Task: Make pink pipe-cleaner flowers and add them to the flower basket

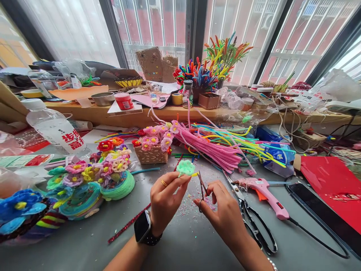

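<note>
Between the thumb and fingers of my left hand (pixel 168 197) is a mint-green pipe cleaner flower (pixel 186 167), held up over the grey table. A short yellow pipe cleaner piece (pixel 194 174) sticks out to the flower's right. My right hand (pixel 221 212) has its fingers in the handles of small scissors (pixel 202 186). The scissor blades point up beside the yellow piece; whether they touch it I cannot tell. Tiny coloured clippings (pixel 187 216) lie scattered on the table below. A red glittery pipe cleaner (pixel 128 225) runs under my left wrist.
Large scissors (pixel 248 210), a pink glue gun (pixel 267 194) and a black phone (pixel 318 210) lie to the right. Pink pipe cleaners (pixel 210 146) are bundled behind my hands, beside a basket of pink flowers (pixel 150 153). Flower-covered pots (pixel 81 199) and a water bottle (pixel 55 126) stand left.
</note>
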Motion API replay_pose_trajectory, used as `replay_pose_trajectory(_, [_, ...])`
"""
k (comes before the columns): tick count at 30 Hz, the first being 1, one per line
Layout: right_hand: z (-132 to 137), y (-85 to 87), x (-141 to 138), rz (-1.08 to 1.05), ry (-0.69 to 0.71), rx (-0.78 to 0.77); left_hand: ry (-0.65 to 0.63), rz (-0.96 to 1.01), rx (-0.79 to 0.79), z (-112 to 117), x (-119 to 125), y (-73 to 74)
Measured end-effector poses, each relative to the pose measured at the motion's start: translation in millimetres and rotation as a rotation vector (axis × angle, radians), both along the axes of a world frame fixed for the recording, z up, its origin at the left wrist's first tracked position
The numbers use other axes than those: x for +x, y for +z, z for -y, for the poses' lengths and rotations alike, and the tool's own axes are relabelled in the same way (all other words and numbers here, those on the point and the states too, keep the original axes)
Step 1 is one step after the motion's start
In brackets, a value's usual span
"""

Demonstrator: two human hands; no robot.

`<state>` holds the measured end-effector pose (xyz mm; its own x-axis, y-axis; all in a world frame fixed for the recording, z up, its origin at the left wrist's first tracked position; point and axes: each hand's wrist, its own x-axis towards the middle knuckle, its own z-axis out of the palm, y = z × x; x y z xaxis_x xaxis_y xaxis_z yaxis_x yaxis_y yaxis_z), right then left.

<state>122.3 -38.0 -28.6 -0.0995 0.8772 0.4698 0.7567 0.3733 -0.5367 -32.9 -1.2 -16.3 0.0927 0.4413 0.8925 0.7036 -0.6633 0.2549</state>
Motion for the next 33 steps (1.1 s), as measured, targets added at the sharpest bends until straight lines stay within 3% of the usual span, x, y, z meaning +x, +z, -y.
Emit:
replay_pose_trajectory(13, [-0.3, 0.8, 1.1, 0.038, -0.020, 0.036, -0.010, -0.001, 0.030, 0.0, -0.1, 1.1])
replay_pose_trajectory(33, [0.9, 3.2, 2.5, 0.025, -0.024, -0.074, -0.028, -0.029, -0.010, -0.3, 1.1, 3.4])
